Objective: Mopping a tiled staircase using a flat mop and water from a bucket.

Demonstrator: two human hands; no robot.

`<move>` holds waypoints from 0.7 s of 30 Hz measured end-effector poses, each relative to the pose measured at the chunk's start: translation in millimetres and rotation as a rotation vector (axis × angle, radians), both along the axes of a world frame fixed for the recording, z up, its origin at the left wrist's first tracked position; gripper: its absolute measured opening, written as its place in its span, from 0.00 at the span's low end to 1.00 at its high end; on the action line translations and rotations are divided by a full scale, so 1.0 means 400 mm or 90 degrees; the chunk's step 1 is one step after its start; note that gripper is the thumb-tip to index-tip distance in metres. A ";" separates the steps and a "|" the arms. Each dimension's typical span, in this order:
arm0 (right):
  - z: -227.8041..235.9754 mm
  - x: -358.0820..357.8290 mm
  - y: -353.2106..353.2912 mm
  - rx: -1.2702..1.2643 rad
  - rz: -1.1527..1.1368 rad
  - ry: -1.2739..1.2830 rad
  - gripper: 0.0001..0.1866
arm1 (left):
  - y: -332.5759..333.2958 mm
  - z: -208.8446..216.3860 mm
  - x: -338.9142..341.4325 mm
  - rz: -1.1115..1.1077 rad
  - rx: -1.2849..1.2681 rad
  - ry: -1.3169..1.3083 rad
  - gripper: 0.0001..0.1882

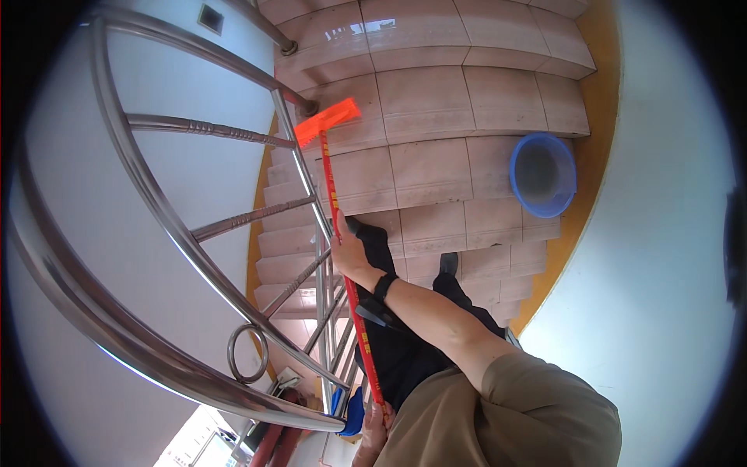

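A long-handled floor brush with a wide orange head (327, 123) and a red pole (360, 327) slants across the stairs. Its head lies against a pinkish tiled step (428, 101), close to the foot of a railing post. Around the middle of the pole my right hand (350, 253) is closed, with a dark band on the wrist. My left hand (376, 424) grips the pole's lower end near my waist. A blue bucket (515, 175) stands on a step to the right, with greyish contents that look like water.
A curved metal railing (148, 183) with several bars runs along the left. Tiled steps rise ahead and drop away at the left behind the bars. A white wall (654, 194) with a yellow-brown skirting (603, 101) bounds the right. My feet (449, 263) are on the stairs.
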State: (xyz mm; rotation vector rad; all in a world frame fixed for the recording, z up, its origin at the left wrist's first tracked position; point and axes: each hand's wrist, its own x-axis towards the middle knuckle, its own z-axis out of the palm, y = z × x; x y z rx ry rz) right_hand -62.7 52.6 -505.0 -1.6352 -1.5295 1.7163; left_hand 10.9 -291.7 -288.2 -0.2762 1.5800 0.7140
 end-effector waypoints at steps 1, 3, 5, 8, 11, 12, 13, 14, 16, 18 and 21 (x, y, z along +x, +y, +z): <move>0.000 0.024 -0.006 -0.030 -0.005 0.017 0.40 | -0.020 -0.014 0.002 -0.086 0.009 0.064 0.27; 0.002 0.044 -0.028 -0.056 -0.009 0.036 0.41 | -0.069 -0.003 0.004 -0.090 0.003 0.057 0.27; 0.012 0.063 -0.076 -0.050 -0.026 0.036 0.41 | -0.080 0.022 0.014 -0.062 -0.031 0.033 0.27; -0.014 0.055 -0.062 -0.033 -0.039 0.043 0.42 | -0.068 0.000 0.005 -0.083 0.016 0.015 0.26; -0.047 0.007 0.026 0.042 -0.010 0.021 0.42 | 0.091 0.002 -0.010 -0.040 0.061 -0.020 0.24; -0.056 0.001 0.039 0.041 -0.015 0.020 0.42 | 0.102 -0.004 -0.012 -0.046 0.060 -0.021 0.24; -0.061 -0.013 0.053 0.035 -0.012 0.015 0.42 | 0.115 -0.011 -0.013 0.008 0.053 -0.056 0.23; -0.064 -0.020 0.060 0.029 -0.009 0.009 0.41 | 0.130 -0.014 -0.014 0.062 0.046 -0.092 0.23; -0.044 -0.012 0.021 0.026 0.008 0.010 0.41 | 0.116 0.008 -0.008 0.033 0.034 -0.060 0.24; 0.010 0.025 -0.034 -0.070 -0.012 0.064 0.41 | 0.025 0.017 0.005 -0.102 0.000 0.040 0.26; -0.010 0.028 -0.059 -0.041 0.005 0.038 0.40 | -0.085 -0.039 0.015 -0.134 0.038 0.066 0.27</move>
